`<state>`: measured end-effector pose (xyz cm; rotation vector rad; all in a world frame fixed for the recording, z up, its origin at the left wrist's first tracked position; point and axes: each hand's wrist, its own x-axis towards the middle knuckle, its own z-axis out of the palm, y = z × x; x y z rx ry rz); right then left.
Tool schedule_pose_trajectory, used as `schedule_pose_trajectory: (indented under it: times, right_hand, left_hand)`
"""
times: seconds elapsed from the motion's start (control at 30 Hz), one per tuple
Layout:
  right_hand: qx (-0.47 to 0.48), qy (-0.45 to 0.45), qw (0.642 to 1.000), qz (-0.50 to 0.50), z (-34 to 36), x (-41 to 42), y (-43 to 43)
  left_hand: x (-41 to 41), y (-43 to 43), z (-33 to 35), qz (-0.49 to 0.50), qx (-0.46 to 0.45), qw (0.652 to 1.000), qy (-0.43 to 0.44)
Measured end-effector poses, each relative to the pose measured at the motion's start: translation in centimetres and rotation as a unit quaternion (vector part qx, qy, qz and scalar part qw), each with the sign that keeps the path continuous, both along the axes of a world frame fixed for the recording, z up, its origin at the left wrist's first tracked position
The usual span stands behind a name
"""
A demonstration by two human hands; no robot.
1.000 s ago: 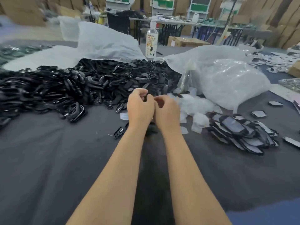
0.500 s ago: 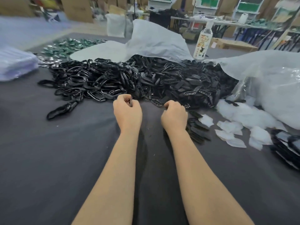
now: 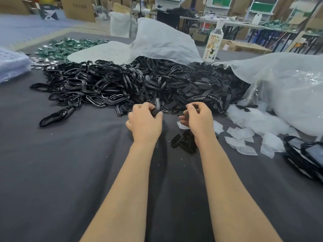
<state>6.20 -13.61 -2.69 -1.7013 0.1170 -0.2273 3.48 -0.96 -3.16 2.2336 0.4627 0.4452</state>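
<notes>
At six o'clock on the grey bench (image 3: 52, 172), both bare forearms run side by side toward twelve, the wrists level and a little apart. The left hand (image 3: 145, 124) lies knuckles up, its fingers curled round a black plastic piece (image 3: 156, 109) that sticks out past the fingertips toward twelve, right at the near rim of the heap. The right hand (image 3: 198, 120), at its three o'clock, is also knuckles up with the fingers curled in toward the thumb; I cannot tell whether it holds anything. Beside its wrist lies a small stack of black inserts (image 3: 183, 143). White film scraps (image 3: 244, 135) lie scattered at three o'clock. Beyond the hands spreads the heap of black parts (image 3: 122, 84), with a white sack (image 3: 166, 41) over it at twelve and a bottle (image 3: 213, 44) at one.
</notes>
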Motion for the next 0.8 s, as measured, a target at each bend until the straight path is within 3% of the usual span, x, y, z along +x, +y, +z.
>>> schedule_pose_trajectory:
  times: [0.13,0.33,0.53,0.8]
  right_hand:
    - [0.020,0.017,1.000,0.004,-0.5,-0.2,-0.9]
    - [-0.035,-0.026,0.999,0.010,-1.2,-0.4,-0.8]
    - [-0.137,-0.088,0.987,0.012,-1.1,-0.6,-0.5]
    - [-0.172,-0.049,0.983,0.040,-1.4,-0.4,-0.9]
  left_hand:
    - [-0.2,-2.1,0.1,-0.072,-0.140,0.983,-0.097]
    - [0.1,-1.7,-0.7,-0.077,-0.317,0.940,-0.099]
    - [0.2,-1.7,-1.0,-0.097,-0.309,0.941,-0.095]
    - [0.1,-1.8,-0.7,-0.070,-0.340,0.930,-0.122]
